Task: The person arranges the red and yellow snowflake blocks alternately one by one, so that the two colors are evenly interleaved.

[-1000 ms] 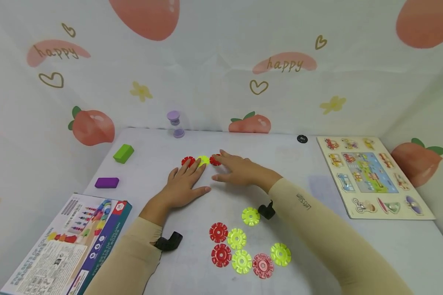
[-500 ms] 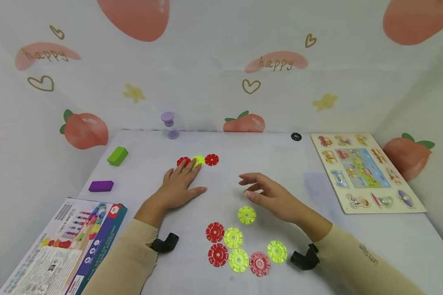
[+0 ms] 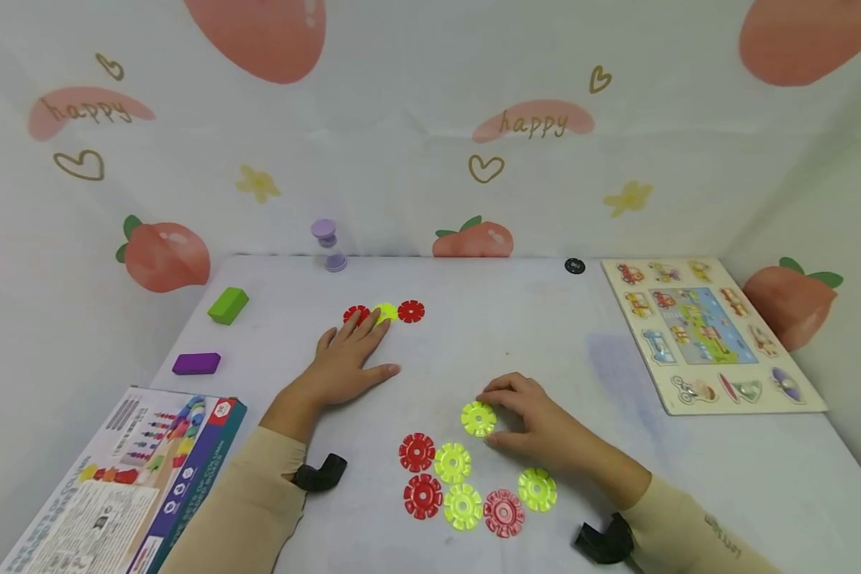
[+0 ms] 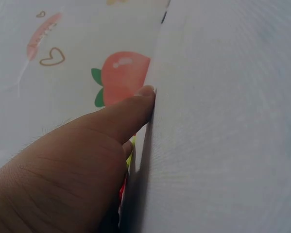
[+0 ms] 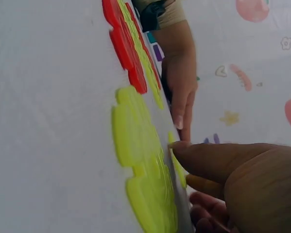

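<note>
My left hand [image 3: 340, 371] lies flat with spread fingers, fingertips resting on a red notched interlocking disc [image 3: 355, 312] and a yellow-green one [image 3: 386, 311]. A second red disc [image 3: 411, 311] extends that row on the right. Near the middle of the table, my right hand [image 3: 538, 418] has its thumb and fingers at opposite edges of a single yellow-green interlocking disc [image 3: 478, 418], pinching it as it lies flat. In the right wrist view, the thumb [image 5: 203, 158] touches that disc's edge [image 5: 178, 167]. The left wrist view mostly shows the left thumb [image 4: 130, 109].
Several loose red and yellow-green discs [image 3: 462, 507] lie at the front. A boxed toy [image 3: 115, 486], purple block [image 3: 197, 363] and green block [image 3: 228, 306] are at left. An hourglass [image 3: 328, 245] and black token [image 3: 575, 266] stand behind; a wooden puzzle [image 3: 710, 335] lies right.
My right hand has left the far red disc, come back toward me and right, then lowered onto the single yellow-green disc. The left hand keeps its place on the row.
</note>
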### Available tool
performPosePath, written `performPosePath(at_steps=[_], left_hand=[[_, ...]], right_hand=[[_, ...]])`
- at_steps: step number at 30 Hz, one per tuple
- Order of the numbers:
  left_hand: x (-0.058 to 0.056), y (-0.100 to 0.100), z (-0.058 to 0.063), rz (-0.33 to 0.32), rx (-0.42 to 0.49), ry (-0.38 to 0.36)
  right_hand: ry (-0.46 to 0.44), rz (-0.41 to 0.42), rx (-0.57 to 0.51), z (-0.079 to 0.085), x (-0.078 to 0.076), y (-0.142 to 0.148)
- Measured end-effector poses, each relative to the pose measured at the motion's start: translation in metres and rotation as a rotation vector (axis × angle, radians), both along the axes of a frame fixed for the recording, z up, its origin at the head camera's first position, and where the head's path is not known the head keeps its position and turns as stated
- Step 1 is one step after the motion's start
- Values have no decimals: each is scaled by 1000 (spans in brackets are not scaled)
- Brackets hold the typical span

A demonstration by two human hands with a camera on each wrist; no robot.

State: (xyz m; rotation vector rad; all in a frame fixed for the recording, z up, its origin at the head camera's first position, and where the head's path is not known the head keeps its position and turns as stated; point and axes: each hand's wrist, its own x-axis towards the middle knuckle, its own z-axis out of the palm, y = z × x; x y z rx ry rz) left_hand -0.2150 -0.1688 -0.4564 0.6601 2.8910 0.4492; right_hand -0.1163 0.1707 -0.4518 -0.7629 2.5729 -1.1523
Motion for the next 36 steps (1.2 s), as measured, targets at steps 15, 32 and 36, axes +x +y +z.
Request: performPosePath(at_steps=[15, 32, 36], left_hand=[[1, 2, 1, -3, 11, 3], [0, 1, -3, -2, 1, 20], [0, 1, -3, -1, 1, 23]], right_hand=[[-254, -148, -229, 20, -8, 2], [-434, -429, -363, 19, -122, -34], [-383, -472, -302, 16, -131, -43]])
